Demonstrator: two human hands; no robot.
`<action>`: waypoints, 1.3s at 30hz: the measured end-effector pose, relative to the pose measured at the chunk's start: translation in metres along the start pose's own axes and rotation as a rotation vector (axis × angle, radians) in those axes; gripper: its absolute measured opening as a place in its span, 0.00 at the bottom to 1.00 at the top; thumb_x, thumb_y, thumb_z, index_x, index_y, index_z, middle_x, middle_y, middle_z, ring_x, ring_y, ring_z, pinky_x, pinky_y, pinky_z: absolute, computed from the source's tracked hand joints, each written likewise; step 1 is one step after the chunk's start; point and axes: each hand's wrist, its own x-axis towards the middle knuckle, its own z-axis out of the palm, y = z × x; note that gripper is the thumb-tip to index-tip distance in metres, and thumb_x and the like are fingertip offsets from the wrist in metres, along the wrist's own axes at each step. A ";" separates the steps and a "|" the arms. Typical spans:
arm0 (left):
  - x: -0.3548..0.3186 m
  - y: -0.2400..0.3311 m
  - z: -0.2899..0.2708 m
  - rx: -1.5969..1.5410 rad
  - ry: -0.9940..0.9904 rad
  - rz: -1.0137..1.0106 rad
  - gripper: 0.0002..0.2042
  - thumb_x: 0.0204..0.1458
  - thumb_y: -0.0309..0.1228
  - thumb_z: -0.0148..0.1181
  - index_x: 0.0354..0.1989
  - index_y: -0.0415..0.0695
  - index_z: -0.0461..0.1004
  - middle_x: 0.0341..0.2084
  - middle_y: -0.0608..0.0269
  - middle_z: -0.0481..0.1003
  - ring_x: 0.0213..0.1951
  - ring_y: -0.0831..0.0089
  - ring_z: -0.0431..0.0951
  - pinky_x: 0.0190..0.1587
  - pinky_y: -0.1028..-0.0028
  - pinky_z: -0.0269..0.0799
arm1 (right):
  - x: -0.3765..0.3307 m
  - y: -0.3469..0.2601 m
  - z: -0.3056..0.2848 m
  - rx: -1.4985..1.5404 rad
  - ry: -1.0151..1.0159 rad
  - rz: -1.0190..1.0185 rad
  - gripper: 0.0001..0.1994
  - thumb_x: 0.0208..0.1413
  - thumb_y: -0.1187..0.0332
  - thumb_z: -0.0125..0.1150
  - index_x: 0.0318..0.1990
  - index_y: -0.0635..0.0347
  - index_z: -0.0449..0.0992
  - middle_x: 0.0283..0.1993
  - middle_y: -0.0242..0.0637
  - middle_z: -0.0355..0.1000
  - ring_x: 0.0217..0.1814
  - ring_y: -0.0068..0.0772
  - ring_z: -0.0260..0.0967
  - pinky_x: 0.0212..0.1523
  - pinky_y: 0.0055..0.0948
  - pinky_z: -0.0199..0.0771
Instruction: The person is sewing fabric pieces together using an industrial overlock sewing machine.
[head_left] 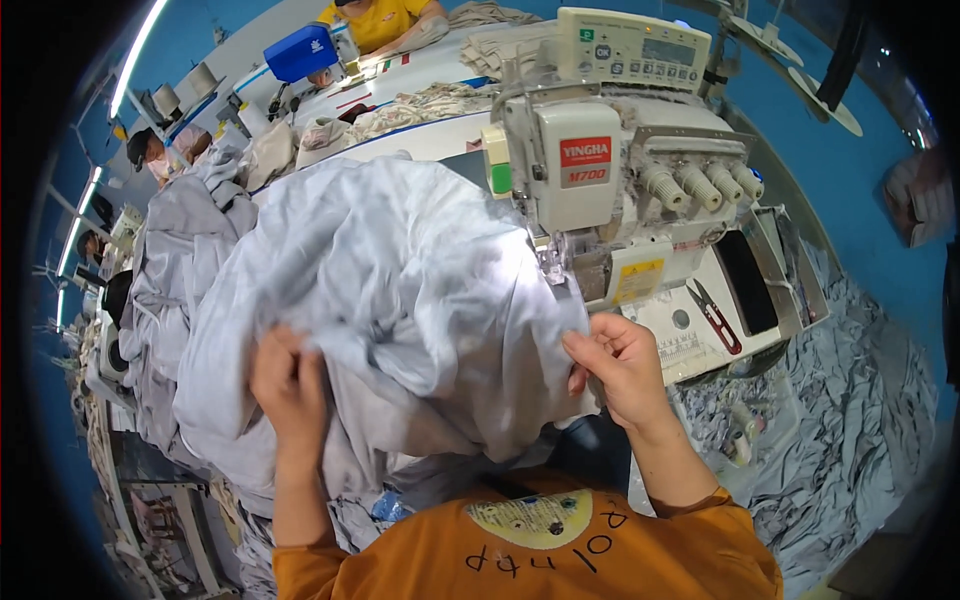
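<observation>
Both hands work a big grey cloth (400, 290) bunched on the worktop (690, 345) in front of the sewing machine (610, 190). Left hand (290, 385) at 7 o'clock of the heap, fingers dug into a fold, grip closed on cloth. Right hand (620, 365) at 4 o'clock, thumb and fingers pinching the cloth edge, narrow grip. That edge sits just below the presser foot (550, 265).

To do this well, I judge: keep the right pinch close to the foot, edge flat and taut, left hand feeding slack so the bulk doesn't drag.

Cloth is crumpled, no clear heading; long axis roughly 8 to 2 o'clock, trailing off over a grey pile (180, 270) at 9. Red snips (715, 315) lie at 3 o'clock on the machine bed, apart from both hands. Grey scraps (850, 400) on floor at 4.
</observation>
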 end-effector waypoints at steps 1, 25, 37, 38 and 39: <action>0.017 -0.003 0.001 0.062 0.071 0.018 0.08 0.44 0.18 0.57 0.34 0.37 0.74 0.36 0.51 0.75 0.42 0.55 0.74 0.47 0.65 0.67 | 0.000 0.000 0.001 -0.003 -0.008 -0.002 0.08 0.54 0.71 0.60 0.26 0.63 0.70 0.19 0.29 0.69 0.18 0.17 0.67 0.19 0.17 0.68; 0.191 -0.066 0.017 0.300 0.448 0.330 0.08 0.49 0.30 0.60 0.36 0.42 0.75 0.32 0.59 0.76 0.36 0.61 0.74 0.41 0.69 0.68 | -0.001 0.003 0.002 0.011 0.035 -0.014 0.05 0.54 0.73 0.59 0.32 0.66 0.73 0.20 0.31 0.70 0.17 0.18 0.67 0.18 0.18 0.68; 0.121 -0.006 0.014 -0.012 -0.510 -0.063 0.36 0.33 0.42 0.72 0.53 0.40 0.68 0.50 0.50 0.68 0.53 0.55 0.67 0.56 0.63 0.61 | -0.001 0.006 0.001 0.035 0.046 -0.016 0.04 0.54 0.74 0.60 0.31 0.64 0.72 0.20 0.29 0.69 0.17 0.19 0.67 0.18 0.17 0.68; 0.078 0.009 0.005 0.006 -0.603 0.227 0.41 0.26 0.48 0.74 0.53 0.41 0.67 0.53 0.51 0.64 0.56 0.53 0.61 0.60 0.59 0.54 | -0.001 0.006 0.001 0.041 0.041 -0.010 0.04 0.54 0.74 0.60 0.31 0.64 0.72 0.20 0.29 0.69 0.17 0.19 0.67 0.18 0.17 0.68; 0.045 0.019 0.000 0.041 -0.722 0.285 0.43 0.21 0.48 0.75 0.52 0.44 0.68 0.53 0.52 0.63 0.54 0.51 0.60 0.59 0.55 0.52 | -0.001 0.006 0.001 0.045 0.028 -0.005 0.04 0.54 0.73 0.60 0.31 0.64 0.72 0.20 0.29 0.69 0.17 0.19 0.67 0.18 0.17 0.68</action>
